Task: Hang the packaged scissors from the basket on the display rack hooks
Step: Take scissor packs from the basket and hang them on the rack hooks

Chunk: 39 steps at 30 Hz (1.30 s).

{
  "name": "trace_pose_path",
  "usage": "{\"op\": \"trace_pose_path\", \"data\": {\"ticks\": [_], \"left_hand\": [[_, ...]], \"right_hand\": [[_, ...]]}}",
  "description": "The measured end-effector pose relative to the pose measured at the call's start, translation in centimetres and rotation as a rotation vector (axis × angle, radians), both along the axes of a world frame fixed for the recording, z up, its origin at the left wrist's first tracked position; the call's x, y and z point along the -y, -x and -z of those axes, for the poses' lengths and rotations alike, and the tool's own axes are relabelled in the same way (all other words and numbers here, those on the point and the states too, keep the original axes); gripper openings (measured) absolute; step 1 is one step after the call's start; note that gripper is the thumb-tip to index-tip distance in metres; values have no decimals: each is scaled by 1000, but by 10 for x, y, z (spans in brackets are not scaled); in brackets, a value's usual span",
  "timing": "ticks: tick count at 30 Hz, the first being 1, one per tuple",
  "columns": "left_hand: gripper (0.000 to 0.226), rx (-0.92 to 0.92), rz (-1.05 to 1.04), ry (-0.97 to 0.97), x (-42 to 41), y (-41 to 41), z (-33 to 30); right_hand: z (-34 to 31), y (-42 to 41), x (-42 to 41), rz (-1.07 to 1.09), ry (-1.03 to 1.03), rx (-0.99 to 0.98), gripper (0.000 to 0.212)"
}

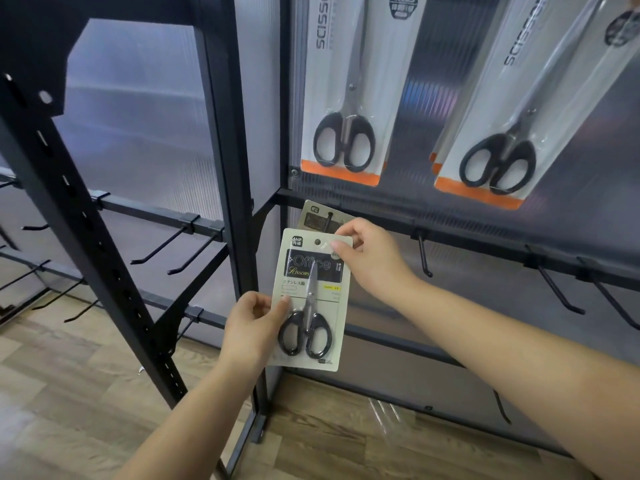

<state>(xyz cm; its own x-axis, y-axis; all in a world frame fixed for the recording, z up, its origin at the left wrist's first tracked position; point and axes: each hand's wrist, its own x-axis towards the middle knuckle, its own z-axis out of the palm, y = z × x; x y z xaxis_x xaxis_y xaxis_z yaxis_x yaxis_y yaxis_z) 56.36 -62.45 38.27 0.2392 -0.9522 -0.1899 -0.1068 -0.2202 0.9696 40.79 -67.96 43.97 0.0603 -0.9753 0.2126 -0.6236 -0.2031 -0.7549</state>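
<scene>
Holding a pack (311, 299) of small black-handled scissors upright against the rack (349, 199), both hands are gripping its card. The left hand (252, 323) is pinching the pack's left edge beside the handles, thumb on the front and the other fingers curled behind. The right hand (370, 258) is pinching the pack's top right corner, thumb pressed on the card face near the hang hole. The pack is sitting just below the rack's middle rail, in front of another pack (320, 216) that is hanging on a hook (329, 221) there; the hook's tip is showing just above the held pack's top edge. Above the rail, two long packs (343, 98) (512, 126) of larger scissors are hanging. Along the rail to the right of the held pack, bare hooks (424, 256) are sticking out. Below the rack, wood flooring (86, 393) is showing.
</scene>
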Motion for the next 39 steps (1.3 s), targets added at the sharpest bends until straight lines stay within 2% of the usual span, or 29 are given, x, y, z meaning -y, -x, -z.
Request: {"op": "trace_pose_path", "data": {"ticks": [9,14,20,23,26,39], "left_hand": [[21,51,3,0,5,-1,4],[18,14,-4,1,3,4,9],[3,21,-27,-4,7,6,16],[26,26,10,-8,4,7,16],[35,29,8,4,5,9,16],[29,58,43,11,-3,14,9]], "right_hand": [[5,1,1,4,44,-18,3],[12,6,0,31,67,-16,3],[18,4,11,81,90,-72,4],[19,6,17,97,98,-92,8],[20,4,25,122,93,-126,18],[14,8,21,129,84,-289,31]]}}
